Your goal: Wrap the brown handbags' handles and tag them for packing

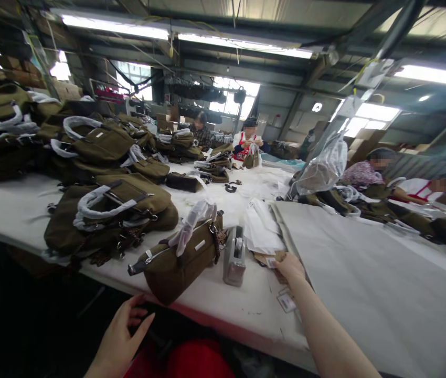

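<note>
My open left hand [126,328] is hanging by the counter's [252,310] front edge; my right hand [290,269] is touching tags [264,259], grip unclear; one bag [186,261], one dispenser [234,265] are sitting between.

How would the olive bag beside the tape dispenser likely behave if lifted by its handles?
The bag would probably give softly, since its body looks like cloth, yet its filled-out sides suggest it may hold its shape. The handles might feel slippery under their plastic wrap. The charm would likely swing.
</note>
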`<state>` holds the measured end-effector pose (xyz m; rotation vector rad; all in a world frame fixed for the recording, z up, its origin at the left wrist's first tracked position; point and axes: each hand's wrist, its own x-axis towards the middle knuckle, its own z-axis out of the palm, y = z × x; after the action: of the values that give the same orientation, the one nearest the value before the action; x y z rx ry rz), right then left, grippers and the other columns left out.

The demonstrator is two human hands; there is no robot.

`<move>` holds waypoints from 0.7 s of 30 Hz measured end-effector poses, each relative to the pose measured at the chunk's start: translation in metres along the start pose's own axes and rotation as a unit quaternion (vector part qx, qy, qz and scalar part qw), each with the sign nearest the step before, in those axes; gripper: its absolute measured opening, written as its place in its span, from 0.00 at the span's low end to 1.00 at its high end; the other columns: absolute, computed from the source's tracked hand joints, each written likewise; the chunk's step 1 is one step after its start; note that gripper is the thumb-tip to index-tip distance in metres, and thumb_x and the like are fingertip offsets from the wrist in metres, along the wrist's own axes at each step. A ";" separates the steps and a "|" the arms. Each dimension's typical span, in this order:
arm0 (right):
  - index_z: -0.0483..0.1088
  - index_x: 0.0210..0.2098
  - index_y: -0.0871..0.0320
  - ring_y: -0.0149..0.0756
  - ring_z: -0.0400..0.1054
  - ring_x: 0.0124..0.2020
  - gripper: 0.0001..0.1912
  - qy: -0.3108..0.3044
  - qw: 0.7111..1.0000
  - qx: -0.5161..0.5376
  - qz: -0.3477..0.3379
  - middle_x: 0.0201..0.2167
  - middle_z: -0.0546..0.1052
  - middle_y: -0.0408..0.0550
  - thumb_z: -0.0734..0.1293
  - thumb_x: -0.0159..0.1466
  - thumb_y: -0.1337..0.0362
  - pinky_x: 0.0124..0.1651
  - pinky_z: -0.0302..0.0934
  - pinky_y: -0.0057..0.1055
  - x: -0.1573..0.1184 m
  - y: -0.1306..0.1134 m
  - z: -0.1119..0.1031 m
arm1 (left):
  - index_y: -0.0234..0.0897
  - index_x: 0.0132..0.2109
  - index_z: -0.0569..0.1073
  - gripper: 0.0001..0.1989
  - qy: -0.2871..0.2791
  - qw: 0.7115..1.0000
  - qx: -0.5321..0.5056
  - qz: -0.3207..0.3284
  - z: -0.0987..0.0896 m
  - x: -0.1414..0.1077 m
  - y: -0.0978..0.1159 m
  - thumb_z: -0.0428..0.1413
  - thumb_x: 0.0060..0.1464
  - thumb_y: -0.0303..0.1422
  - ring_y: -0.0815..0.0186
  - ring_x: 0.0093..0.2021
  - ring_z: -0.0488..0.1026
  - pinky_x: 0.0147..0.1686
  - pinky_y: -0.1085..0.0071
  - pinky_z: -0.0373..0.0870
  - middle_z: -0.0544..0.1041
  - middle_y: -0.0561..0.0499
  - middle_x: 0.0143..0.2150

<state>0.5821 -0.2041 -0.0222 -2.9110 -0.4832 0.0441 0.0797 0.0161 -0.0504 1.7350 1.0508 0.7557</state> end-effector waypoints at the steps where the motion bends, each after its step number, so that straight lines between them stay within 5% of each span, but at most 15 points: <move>1: 0.72 0.45 0.64 0.41 0.73 0.42 0.21 -0.005 1.000 0.004 0.003 0.44 0.78 0.57 0.70 0.58 0.55 0.44 0.66 0.38 0.002 -0.001 -0.002 | 0.31 0.51 0.71 0.35 -0.007 1.000 -0.001 0.001 0.000 -0.001 0.000 0.61 0.44 0.54 0.52 0.40 0.79 0.41 0.55 0.79 0.78 0.40 0.44; 5: 0.76 0.42 0.61 0.38 0.73 0.36 0.17 -0.005 0.999 0.038 -0.008 0.39 0.79 0.55 0.67 0.61 0.54 0.37 0.63 0.33 0.000 0.002 -0.014 | 0.34 0.50 0.72 0.31 -0.037 0.999 -0.008 -0.006 -0.002 -0.003 -0.004 0.61 0.46 0.53 0.55 0.38 0.79 0.40 0.57 0.79 0.78 0.42 0.45; 11: 0.80 0.41 0.57 0.38 0.71 0.30 0.26 0.047 0.995 0.084 -0.021 0.31 0.80 0.51 0.59 0.64 0.45 0.29 0.56 0.31 -0.018 0.018 -0.047 | 0.36 0.47 0.74 0.27 -0.073 0.997 0.001 -0.012 0.000 -0.003 -0.011 0.59 0.48 0.52 0.56 0.37 0.78 0.39 0.59 0.78 0.79 0.43 0.44; 17: 0.78 0.44 0.59 0.39 0.68 0.38 0.23 0.213 0.974 0.068 -0.038 0.43 0.77 0.56 0.58 0.67 0.51 0.37 0.53 0.33 -0.037 0.025 -0.090 | 0.37 0.47 0.75 0.24 -0.106 0.994 0.005 -0.011 0.008 -0.002 -0.013 0.57 0.50 0.50 0.57 0.39 0.78 0.41 0.60 0.78 0.79 0.45 0.44; 21: 0.75 0.48 0.66 0.45 0.68 0.38 0.24 0.326 0.940 0.097 0.022 0.40 0.77 0.64 0.57 0.68 0.55 0.38 0.52 0.37 -0.041 0.028 -0.121 | 0.37 0.46 0.76 0.22 -0.115 0.993 -0.006 -0.010 0.009 -0.005 -0.016 0.57 0.51 0.49 0.57 0.40 0.78 0.43 0.60 0.77 0.79 0.45 0.42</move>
<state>0.5595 -0.2656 0.0908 -2.5275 -0.2704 -0.7903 0.0795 0.0111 -0.0688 1.7514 0.9022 0.5340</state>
